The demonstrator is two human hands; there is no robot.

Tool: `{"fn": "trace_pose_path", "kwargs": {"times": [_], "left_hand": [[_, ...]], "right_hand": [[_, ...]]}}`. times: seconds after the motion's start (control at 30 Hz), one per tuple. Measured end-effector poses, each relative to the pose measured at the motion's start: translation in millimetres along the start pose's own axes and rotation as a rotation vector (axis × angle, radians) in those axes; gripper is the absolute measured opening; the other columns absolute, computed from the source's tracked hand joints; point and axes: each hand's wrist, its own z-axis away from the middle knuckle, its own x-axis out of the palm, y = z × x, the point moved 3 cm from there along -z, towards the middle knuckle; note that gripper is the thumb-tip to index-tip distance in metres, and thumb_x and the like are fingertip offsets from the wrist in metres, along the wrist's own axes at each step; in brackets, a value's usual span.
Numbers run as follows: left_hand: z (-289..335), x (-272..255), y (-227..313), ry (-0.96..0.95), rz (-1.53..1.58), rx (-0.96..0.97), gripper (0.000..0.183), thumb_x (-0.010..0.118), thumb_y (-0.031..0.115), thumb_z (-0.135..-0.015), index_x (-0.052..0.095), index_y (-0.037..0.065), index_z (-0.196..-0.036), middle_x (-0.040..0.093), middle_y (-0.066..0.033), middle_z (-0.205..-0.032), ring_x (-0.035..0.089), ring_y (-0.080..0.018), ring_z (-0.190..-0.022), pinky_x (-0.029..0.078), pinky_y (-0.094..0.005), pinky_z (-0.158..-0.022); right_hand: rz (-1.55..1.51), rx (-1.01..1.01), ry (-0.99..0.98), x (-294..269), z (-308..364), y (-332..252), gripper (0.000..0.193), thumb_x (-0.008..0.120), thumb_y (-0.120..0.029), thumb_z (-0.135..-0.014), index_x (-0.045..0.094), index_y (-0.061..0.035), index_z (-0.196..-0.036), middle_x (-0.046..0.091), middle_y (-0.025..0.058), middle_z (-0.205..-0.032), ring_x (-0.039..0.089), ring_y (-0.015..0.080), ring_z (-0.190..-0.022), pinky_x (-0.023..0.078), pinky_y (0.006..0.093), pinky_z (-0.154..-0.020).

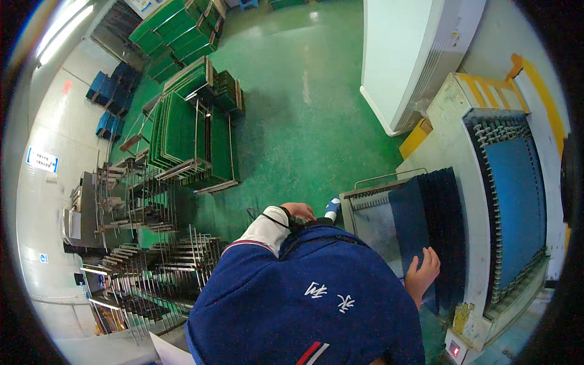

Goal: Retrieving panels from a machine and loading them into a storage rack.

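My left hand (299, 211) is in front of my waist, below a white sleeve with a dark cord round it. Its fingers are loosely bent and partly seen, with nothing visible in them. Over to the right, my right hand (423, 274) is open, thumb and fingers apart. It is at the near edge of a row of dark blue panels (447, 225) standing upright in a metal-framed rack (359, 214). Whether it touches a panel I cannot tell. One panel (409, 213) leans apart at the row's left side.
At right stands a machine with a blue panel (514, 201) between rows of rollers (493, 213). A large white cabinet (395, 61) is behind it. Left are racks of green boards (176, 131), bare metal racks (152, 261) and blue crates (106, 88). The floor (298, 121) is green.
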Motion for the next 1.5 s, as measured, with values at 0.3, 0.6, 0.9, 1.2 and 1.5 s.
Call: {"fn": "trace_pose_path", "kwargs": {"times": [0.3,0.6,0.9,1.2,1.5], "left_hand": [[-7,4,-32,0.006,0.041,0.018,0.041,0.064,0.037,-0.083,0.063,0.006,-0.111,0.063,-0.0059,-0.104,0.059,-0.0191,-0.092,0.051,-0.0337,-0.074],[34,34,-71,0.090,0.341,0.090,0.044,0.063,0.035,-0.085,0.063,0.004,-0.116,0.063,-0.0111,-0.114,0.060,-0.0224,-0.102,0.053,-0.0349,-0.080],[38,14,-19,0.089,0.136,0.109,0.047,0.065,0.040,-0.085,0.061,0.008,-0.119,0.061,-0.0066,-0.112,0.056,-0.0195,-0.100,0.052,-0.0332,-0.078],[-29,-22,-13,-0.057,-0.020,0.082,0.044,0.066,0.038,-0.078,0.067,0.009,-0.112,0.067,-0.0032,-0.110,0.062,-0.0188,-0.098,0.047,-0.0344,-0.086],[4,-36,-20,-0.054,-0.127,0.272,0.043,0.066,0.042,-0.079,0.068,0.011,-0.109,0.066,-0.0009,-0.102,0.058,-0.0182,-0.091,0.045,-0.0367,-0.079]], "right_hand": [[-0.161,0.072,0.013,1,-18,-8,0.034,0.062,-0.011,-0.080,0.056,-0.0004,-0.112,0.056,0.0180,-0.107,0.051,0.0365,-0.104,0.039,0.0457,-0.093],[-0.133,0.175,-0.139,19,-25,11,0.032,0.060,-0.015,-0.084,0.052,-0.0011,-0.111,0.060,0.0210,-0.105,0.057,0.0398,-0.099,0.045,0.0443,-0.083],[0.066,0.240,-0.333,43,-31,67,0.032,0.060,-0.027,-0.085,0.060,0.0007,-0.101,0.064,0.0233,-0.097,0.060,0.0407,-0.091,0.046,0.0474,-0.078],[0.071,0.365,-0.355,48,-31,69,0.032,0.063,-0.024,-0.081,0.064,0.0011,-0.100,0.064,0.0238,-0.094,0.060,0.0409,-0.090,0.046,0.0448,-0.078],[0.143,0.440,-0.330,43,-45,65,0.040,0.067,-0.030,-0.078,0.063,0.0024,-0.102,0.064,0.0236,-0.099,0.060,0.0397,-0.095,0.046,0.0454,-0.083]]}}
